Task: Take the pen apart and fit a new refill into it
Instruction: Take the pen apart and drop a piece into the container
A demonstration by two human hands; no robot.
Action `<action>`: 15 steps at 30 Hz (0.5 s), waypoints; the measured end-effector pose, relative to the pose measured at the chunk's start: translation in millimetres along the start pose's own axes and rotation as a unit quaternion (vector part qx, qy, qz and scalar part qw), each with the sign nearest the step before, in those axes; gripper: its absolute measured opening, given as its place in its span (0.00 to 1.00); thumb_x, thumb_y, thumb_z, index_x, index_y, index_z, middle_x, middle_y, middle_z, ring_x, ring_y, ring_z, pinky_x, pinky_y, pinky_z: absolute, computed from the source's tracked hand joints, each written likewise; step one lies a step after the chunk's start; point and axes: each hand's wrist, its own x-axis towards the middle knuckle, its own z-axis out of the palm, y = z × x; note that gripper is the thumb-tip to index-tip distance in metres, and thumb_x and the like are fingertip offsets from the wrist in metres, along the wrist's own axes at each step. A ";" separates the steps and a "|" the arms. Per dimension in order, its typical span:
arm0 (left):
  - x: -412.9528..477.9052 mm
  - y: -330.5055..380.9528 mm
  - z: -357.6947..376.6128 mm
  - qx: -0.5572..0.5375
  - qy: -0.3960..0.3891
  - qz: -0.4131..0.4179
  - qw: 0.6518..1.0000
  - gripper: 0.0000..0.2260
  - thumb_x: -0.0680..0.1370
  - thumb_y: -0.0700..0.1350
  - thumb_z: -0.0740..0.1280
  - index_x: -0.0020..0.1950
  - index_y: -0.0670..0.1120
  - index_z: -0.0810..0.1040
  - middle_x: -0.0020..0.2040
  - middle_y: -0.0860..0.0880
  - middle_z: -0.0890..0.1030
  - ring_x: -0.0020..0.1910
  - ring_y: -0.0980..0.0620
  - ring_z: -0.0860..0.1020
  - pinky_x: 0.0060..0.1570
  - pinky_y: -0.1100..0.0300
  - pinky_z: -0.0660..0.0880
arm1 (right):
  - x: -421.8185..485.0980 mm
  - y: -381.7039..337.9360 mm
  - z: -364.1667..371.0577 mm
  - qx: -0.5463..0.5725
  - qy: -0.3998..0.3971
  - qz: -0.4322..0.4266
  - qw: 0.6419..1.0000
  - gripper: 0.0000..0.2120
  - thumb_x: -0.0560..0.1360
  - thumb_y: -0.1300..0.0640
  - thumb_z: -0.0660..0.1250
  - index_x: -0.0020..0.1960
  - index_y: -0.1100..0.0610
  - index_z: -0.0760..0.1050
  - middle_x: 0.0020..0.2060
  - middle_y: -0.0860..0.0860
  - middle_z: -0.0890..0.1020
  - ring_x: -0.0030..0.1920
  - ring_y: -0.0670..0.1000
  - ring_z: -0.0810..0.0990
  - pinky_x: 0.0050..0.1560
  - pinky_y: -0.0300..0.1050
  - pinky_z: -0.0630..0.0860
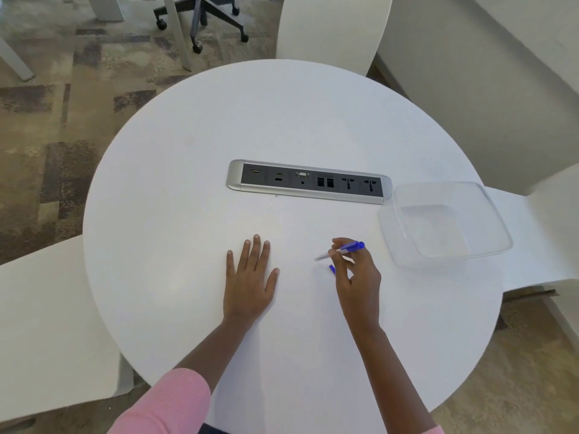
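Observation:
My right hand (357, 277) pinches a pen (343, 250) with a clear barrel and a blue end, held just above the round white table (188, 214). The pen slants, its blue end up to the right and its clear tip down to the left. A small blue piece (332, 269), perhaps a cap, shows by my right fingers; whether it lies on the table or is held I cannot tell. My left hand (250, 280) lies flat on the table with fingers straight and spread, well left of the pen.
A silver and black socket strip (308, 180) is set into the table's middle. A clear plastic container (445, 223) stands at the table's right edge. White chairs (47, 324) surround the table; an office chair base (200, 17) is on the carpet beyond.

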 end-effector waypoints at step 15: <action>0.5 1.0 -1.0 -0.001 0.009 0.002 1.000 0.25 0.77 0.52 0.52 0.70 0.42 0.69 0.71 0.42 0.69 0.68 0.43 0.69 0.67 0.44 0.54 | 1.7 5.6 5.1 -0.054 -0.073 0.026 0.996 0.04 0.75 0.62 0.63 0.47 0.61 0.75 0.48 0.53 0.81 0.47 0.53 0.81 0.50 0.47 0.78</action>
